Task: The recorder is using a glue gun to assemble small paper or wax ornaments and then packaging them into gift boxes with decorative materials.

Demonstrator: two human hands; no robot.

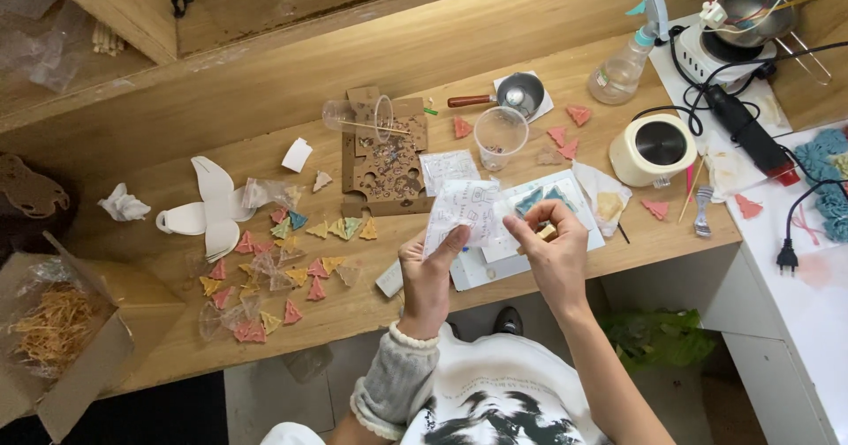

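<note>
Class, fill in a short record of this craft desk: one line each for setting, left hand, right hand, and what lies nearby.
Setting: wooden desk, seen from above
Left hand: pinches the lower edge of a small clear printed bag
Right hand: fingertips at the bag's right edge
Left of hands: many small coloured tree shapes
Behind hands: clear plastic cup, brown cut-out board
Right side: spray bottle, round cream appliance
Far left: cardboard box of straw-like filler
</note>
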